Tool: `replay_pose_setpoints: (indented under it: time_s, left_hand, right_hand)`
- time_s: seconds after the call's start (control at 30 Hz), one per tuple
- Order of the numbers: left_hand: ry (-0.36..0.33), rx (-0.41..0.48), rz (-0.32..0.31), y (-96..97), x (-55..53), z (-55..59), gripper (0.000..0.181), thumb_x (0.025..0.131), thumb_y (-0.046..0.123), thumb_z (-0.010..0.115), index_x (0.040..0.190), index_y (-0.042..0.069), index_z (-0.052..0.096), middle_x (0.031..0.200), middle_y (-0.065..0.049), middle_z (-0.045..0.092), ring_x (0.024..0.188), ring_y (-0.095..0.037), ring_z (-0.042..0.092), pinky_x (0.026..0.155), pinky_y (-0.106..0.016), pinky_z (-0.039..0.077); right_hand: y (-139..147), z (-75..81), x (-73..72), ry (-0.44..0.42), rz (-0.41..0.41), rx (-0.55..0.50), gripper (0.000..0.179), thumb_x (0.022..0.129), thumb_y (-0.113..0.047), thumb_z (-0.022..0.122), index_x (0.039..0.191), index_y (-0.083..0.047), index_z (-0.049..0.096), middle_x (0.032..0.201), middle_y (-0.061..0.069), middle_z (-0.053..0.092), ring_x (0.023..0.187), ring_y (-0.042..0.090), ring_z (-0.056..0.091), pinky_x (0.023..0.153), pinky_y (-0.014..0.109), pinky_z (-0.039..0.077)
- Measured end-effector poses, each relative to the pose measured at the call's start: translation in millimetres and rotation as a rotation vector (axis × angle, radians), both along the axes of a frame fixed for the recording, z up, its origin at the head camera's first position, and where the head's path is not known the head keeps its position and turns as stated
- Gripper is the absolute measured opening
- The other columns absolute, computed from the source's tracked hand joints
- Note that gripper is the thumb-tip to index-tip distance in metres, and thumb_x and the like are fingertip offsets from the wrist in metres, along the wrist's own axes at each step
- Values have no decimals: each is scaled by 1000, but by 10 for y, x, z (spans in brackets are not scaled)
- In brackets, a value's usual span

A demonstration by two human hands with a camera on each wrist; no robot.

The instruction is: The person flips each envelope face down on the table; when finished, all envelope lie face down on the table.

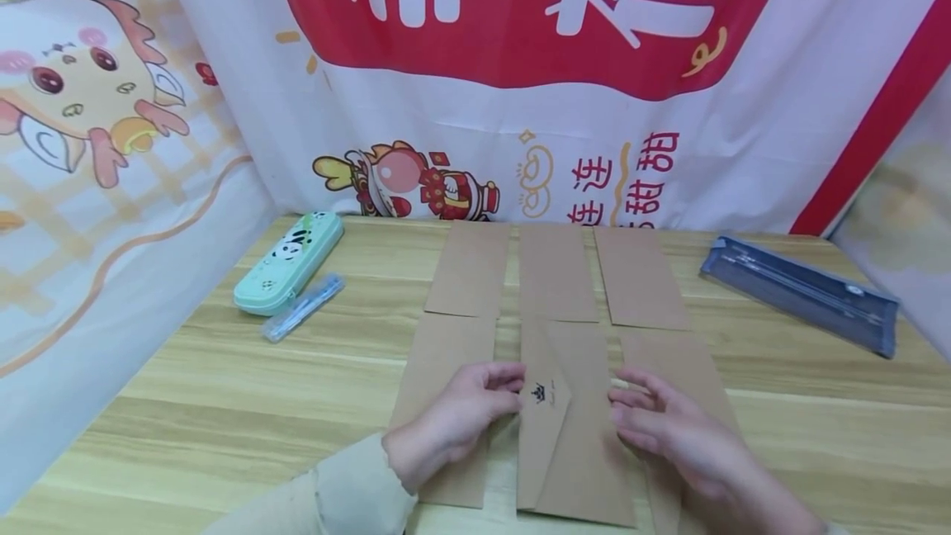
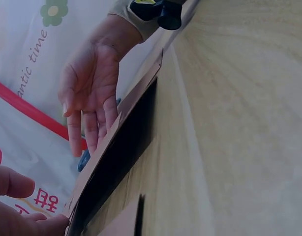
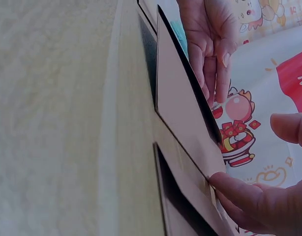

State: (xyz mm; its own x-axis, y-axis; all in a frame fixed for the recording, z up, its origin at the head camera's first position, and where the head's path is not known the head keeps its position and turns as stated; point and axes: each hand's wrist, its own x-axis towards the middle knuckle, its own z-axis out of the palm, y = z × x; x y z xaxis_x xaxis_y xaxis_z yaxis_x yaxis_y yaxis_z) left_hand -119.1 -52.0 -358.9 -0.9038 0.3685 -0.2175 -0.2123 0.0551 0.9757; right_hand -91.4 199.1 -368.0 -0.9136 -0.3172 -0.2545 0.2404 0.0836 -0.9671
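Observation:
A brown kraft-paper envelope [image 1: 587,452] lies lengthwise in the front middle, its pointed flap [image 1: 541,436] upward with a small dark crown print. At its left edge is my left hand [image 1: 471,403], fingertips at the paper and fingers loosely bent. My right hand [image 1: 669,428] is beside the right edge, over the front right envelope [image 1: 676,357]. Both wrist views show thumb and fingers apart, with fingertips at the paper's edge. Under my left hand lies the front left envelope [image 1: 446,353], partly covered.
Behind them is a row of brown envelopes: left [image 1: 468,271], middle [image 1: 560,275] and right [image 1: 642,279]. On the left lie a mint panda pencil case [image 1: 290,262] and a clear packet of pens [image 1: 303,309]. A dark blue mesh pouch [image 1: 802,291] lies at right. Printed curtain [image 1: 461,122] hangs behind.

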Motion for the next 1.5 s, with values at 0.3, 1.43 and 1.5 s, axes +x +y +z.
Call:
replay_pose_setpoints:
  time_s: [0.3,1.43,1.5]
  left_hand:
    - [64,-56,45,-115,70,-7,53,80,-9,56,131,-11,41,130,-26,48,122,-37,45,99,-35,43]
    - [369,-118,194,-431,73,289,47,77,-10,60,123,-4,54,122,-17,55,103,-27,57,85,-20,50]
    - [407,-99,165,-410,68,301,46,78,-10,60,123,-6,53,124,-18,53,105,-29,55,85,-20,50]
  right_hand:
    - [-146,-11,-62,-6,8,-36,72,89,-12,58,142,8,14,140,35,27,122,30,44,96,33,46]
    - [-837,44,-197,-31,66,-137,68,84,-9,60,138,9,23,140,34,29,123,41,42,97,43,44]
    - [-844,44,-199,-32,71,-143,69,84,-9,60,139,9,22,140,33,29,123,40,42,97,43,44]
